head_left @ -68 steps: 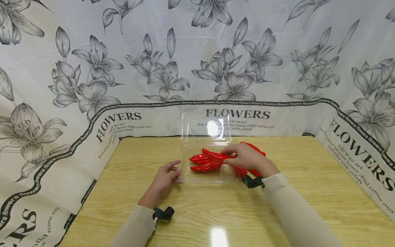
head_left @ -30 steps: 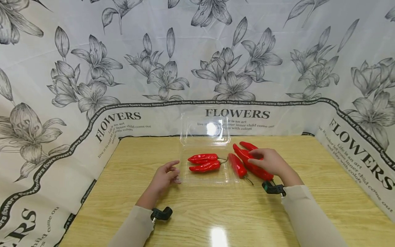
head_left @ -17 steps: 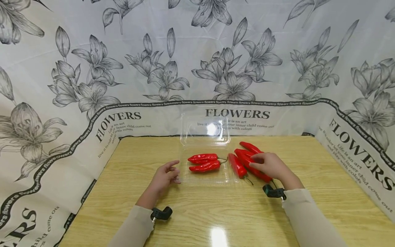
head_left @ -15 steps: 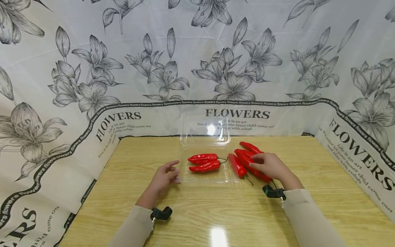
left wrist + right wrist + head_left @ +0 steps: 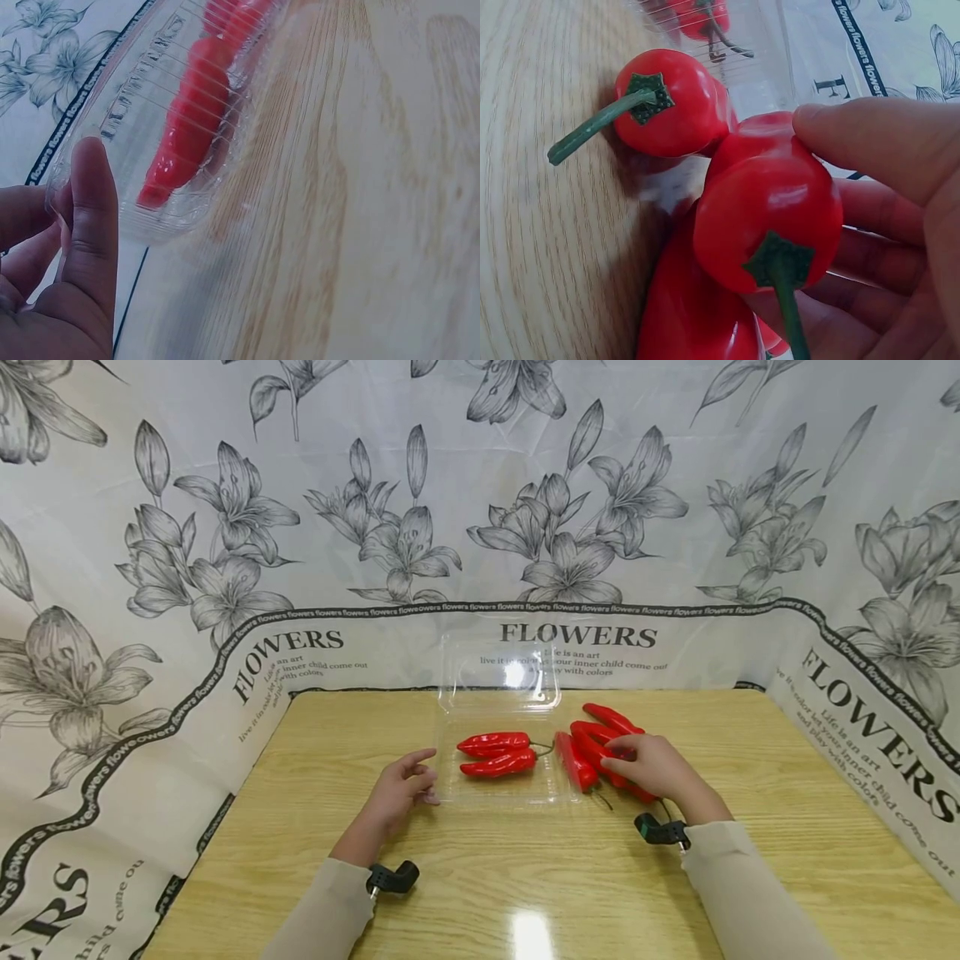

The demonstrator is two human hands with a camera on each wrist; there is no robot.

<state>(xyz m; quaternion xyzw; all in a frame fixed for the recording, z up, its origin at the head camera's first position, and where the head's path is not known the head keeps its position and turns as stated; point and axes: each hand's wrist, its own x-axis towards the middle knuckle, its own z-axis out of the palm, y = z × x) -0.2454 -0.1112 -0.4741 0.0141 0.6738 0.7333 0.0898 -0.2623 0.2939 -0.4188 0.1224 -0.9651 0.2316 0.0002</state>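
Note:
My left hand (image 5: 401,787) pinches the left edge of a clear plastic clamshell container (image 5: 444,793), thumb on one side of the rim and fingers on the other. Its lid (image 5: 461,681) stands raised behind it. Two red peppers, the rear one (image 5: 491,743) and the front one (image 5: 498,766), lie side by side inside. Just right of the container, my right hand (image 5: 656,768) grips a red pepper (image 5: 769,214) with a green stem, thumb over its top and fingers around its side. Another pepper (image 5: 694,307) shows beneath it.
One more red pepper (image 5: 664,105) lies against the container's right side, its stem toward the front. Behind the held one is another pepper (image 5: 611,717). The wooden table (image 5: 450,877) ends at a flower-print cloth (image 5: 405,652) at back and sides.
From over the container, my right hand has moved right with a pepper and lowered it among the others, then shifted slightly left. Two peppers remain inside. My left hand stays put.

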